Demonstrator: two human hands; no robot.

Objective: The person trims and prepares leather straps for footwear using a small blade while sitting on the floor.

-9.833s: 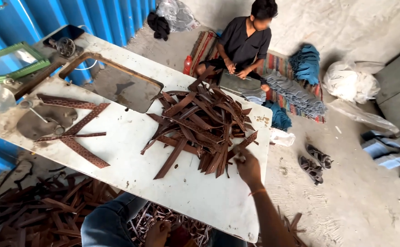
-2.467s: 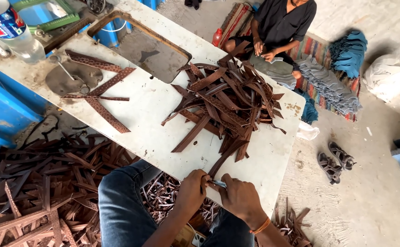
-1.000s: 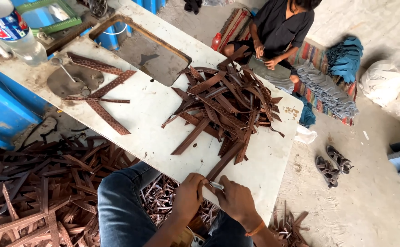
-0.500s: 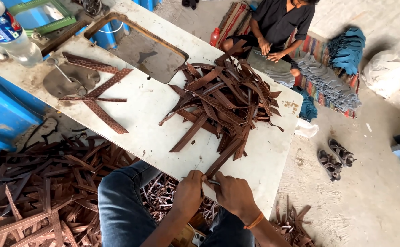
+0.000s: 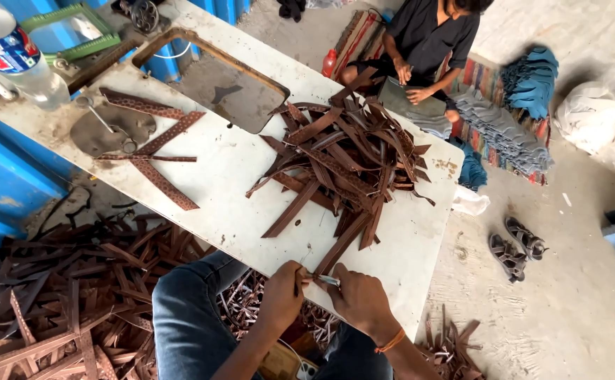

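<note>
At the near edge of the white table (image 5: 230, 204), my left hand (image 5: 281, 296) and my right hand (image 5: 360, 299) meet over the end of a long brown leather strap (image 5: 342, 243). The left hand pinches the strap's end. A small metal tool (image 5: 326, 280) pokes out from the right hand's grip and touches the strap. The strap runs up into a loose pile of brown straps (image 5: 342, 158) in the middle of the table. My knee in blue jeans (image 5: 188, 317) is under the table edge.
A few straps and a dark sole piece (image 5: 110, 130) lie at the table's left, beside a plastic bottle (image 5: 19, 60). A rectangular cut-out (image 5: 226, 88) opens in the tabletop. Cut straps heap on the floor (image 5: 61, 295). Another person (image 5: 427, 42) sits beyond the table, near sandals (image 5: 518, 246).
Over the last second my hands have stayed at the table's near edge on the strap's end, shifting only slightly. Earlier, my right hand was up at the pile.
</note>
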